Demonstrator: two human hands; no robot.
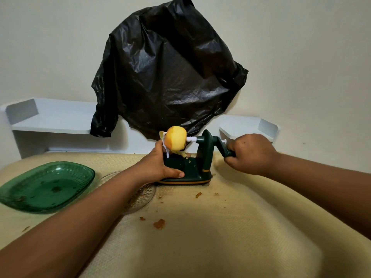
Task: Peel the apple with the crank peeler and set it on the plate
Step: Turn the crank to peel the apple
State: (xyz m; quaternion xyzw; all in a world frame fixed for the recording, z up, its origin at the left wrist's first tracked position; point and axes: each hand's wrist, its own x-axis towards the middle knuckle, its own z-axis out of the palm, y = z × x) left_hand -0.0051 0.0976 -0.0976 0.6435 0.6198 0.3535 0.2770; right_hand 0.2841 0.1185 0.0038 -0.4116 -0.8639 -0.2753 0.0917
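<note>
The apple (177,140) is fixed on the white prongs of the crank peeler (195,167), above the base of the machine and a little left of its upright post. Its surface is yellow to pale orange, smooth and without red skin on the side that the camera sees; it looks almost fully peeled. A strip of yellow peel (179,153) hangs under it, close to the white blade arm (165,146) that touches the left side of the fruit.

The peeler is dark green with an orange line around its base, and it stands on the beige table (220,227), near the far edge. The left hand (158,165) holds the base of the peeler: the thumb lies along the front of the base and the fingers go around the back, so the grip is closed on the machine. The right hand (252,154) is closed in a fist around the dark green crank handle (227,152) on the right side.

A green glass plate (66,169) lies on the table at the left, well apart from the peeler, with small brown marks in it. A clear glass plate (144,194) is partly hidden under the left forearm. Small pieces of peel (159,223) lie on the table in front. A black plastic bag (166,71) hangs on the wall behind.
</note>
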